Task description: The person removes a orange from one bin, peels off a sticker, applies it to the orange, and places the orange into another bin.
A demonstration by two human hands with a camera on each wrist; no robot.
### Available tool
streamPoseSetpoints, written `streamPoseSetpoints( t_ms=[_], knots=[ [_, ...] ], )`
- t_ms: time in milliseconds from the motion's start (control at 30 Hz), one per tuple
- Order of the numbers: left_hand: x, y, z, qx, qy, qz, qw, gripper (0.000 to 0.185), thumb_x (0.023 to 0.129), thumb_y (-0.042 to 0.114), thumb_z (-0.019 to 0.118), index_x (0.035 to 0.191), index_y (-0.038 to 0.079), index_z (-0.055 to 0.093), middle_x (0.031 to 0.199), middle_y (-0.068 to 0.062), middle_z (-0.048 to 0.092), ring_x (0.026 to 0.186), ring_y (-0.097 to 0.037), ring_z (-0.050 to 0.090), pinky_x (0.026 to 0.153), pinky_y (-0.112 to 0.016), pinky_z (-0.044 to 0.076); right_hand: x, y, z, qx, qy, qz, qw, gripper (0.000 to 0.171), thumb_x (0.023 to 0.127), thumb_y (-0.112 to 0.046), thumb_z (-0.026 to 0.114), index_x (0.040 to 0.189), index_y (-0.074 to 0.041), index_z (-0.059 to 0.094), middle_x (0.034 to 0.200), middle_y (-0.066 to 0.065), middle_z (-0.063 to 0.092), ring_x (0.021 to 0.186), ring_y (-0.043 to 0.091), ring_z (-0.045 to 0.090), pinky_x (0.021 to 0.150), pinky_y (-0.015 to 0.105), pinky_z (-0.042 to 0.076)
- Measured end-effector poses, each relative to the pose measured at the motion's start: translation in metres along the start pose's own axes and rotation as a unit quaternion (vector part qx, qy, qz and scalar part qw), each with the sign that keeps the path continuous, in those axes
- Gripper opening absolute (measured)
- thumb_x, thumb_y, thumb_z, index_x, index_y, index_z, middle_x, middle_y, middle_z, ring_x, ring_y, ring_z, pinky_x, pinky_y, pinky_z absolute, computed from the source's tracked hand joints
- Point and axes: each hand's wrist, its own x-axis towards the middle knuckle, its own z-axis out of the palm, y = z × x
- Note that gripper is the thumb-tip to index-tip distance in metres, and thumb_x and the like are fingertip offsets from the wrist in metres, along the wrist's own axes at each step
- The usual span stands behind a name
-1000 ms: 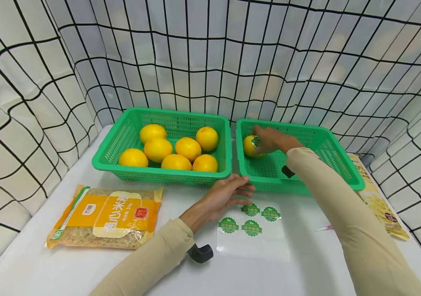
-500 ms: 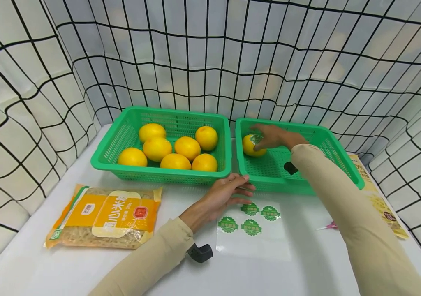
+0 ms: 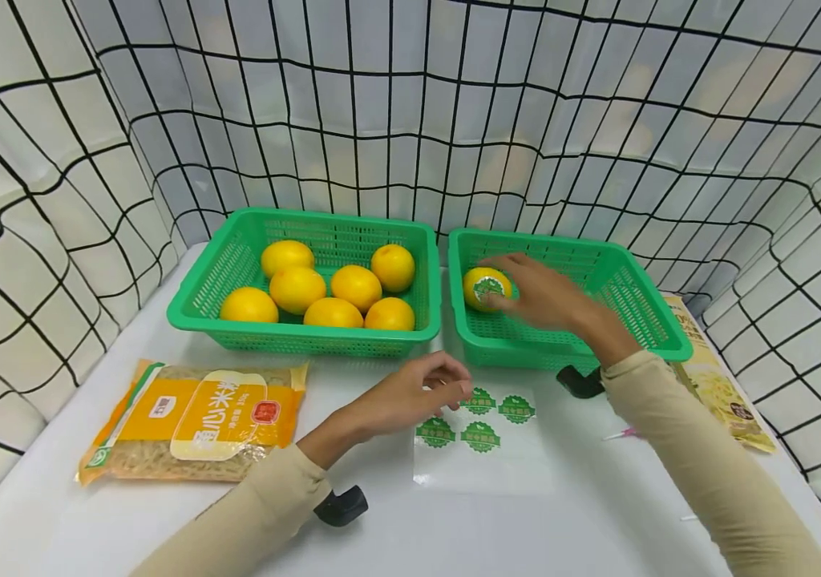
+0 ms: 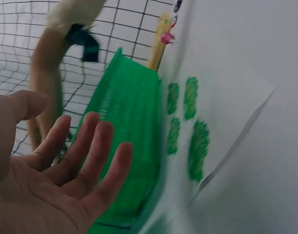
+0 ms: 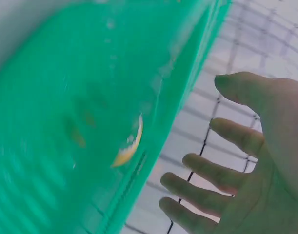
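One yellow-orange orange [image 3: 471, 282] lies at the left end of the right green basket [image 3: 569, 353], a round green sticker [image 3: 488, 288] on its side. My right hand [image 3: 551, 300] hovers over this basket, overlapping the fruit's edge in the head view; the right wrist view shows its fingers spread with nothing between them. In front of the baskets, my left hand [image 3: 410, 393] is over the corner of a clear sheet [image 3: 483, 477] that bears several green stickers [image 3: 480, 437]. Its fingers are loosely bent and empty, palm visible in the left wrist view.
The left green basket [image 3: 309, 340] holds several more oranges [image 3: 298, 290]. An orange noodle bag [image 3: 197, 425] lies at the front left, a yellow packet [image 3: 724, 393] at the far right. Behind the baskets runs a black net [image 3: 425, 144]. A pink-tipped item [image 3: 625, 433] lies near my right forearm.
My right hand has drawn back from the orange, toward the right and front, leaving its sticker in view. My left hand has left the basket's edge and come down toward the sheet.
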Motion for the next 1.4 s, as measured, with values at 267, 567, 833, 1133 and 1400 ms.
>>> streamPoseSetpoints(
  t_ms=[267,567,833,1133,1400],
  knots=[
    [-0.015,0.021,-0.033,0.03,0.053,0.054,0.9967,0.031,0.107,0.033,0.065,0.131,0.013,0.064,0.118,-0.004,0.07,0.108,-0.029,0.066,0.095,-0.046,0.059,-0.03,-0.014,0.048,0.061,0.1,-0.026,0.993,0.061,0.106,-0.041,0.067,0.158,-0.015,0.05,0.163,0.017,0.046,0.146,0.041,0.048,0.111,0.065,0.047],
    [-0.006,0.029,-0.092,0.028,0.117,0.06,0.9909,0.039,0.105,0.037,0.068,0.137,0.015,0.063,0.138,-0.004,0.065,0.128,-0.031,0.06,0.109,-0.054,0.05,-0.03,-0.024,0.076,0.076,0.118,-0.014,0.99,0.057,0.107,-0.047,0.063,0.157,-0.024,0.052,0.164,0.011,0.047,0.15,0.037,0.044,0.118,0.065,0.04],
    [0.029,0.036,-0.146,0.099,0.089,0.011,0.991,0.058,0.104,0.047,0.066,0.155,0.025,0.051,0.162,0.001,0.047,0.149,-0.026,0.042,0.124,-0.063,0.031,-0.028,-0.026,0.081,0.042,0.132,-0.026,0.99,0.055,0.106,-0.051,0.062,0.155,-0.026,0.056,0.162,0.006,0.051,0.149,0.034,0.047,0.114,0.063,0.045],
    [0.079,0.039,-0.188,0.145,0.037,-0.081,0.9854,0.067,0.106,0.041,0.064,0.163,0.017,0.038,0.171,-0.013,0.03,0.155,-0.036,0.033,0.125,-0.061,0.031,-0.032,-0.023,0.08,0.048,0.11,-0.049,0.992,0.053,0.11,-0.041,0.058,0.159,-0.022,0.051,0.169,0.004,0.04,0.155,0.038,0.038,0.121,0.065,0.036],
    [0.1,0.038,-0.197,0.159,0.015,-0.133,0.9782,0.066,0.109,0.032,0.06,0.165,0.01,0.033,0.168,-0.014,0.038,0.157,-0.037,0.029,0.124,-0.059,0.034,-0.036,-0.022,0.075,0.07,0.097,-0.065,0.991,0.052,0.111,-0.036,0.056,0.16,-0.022,0.049,0.171,0.003,0.037,0.157,0.036,0.034,0.123,0.064,0.034]
  ],
)
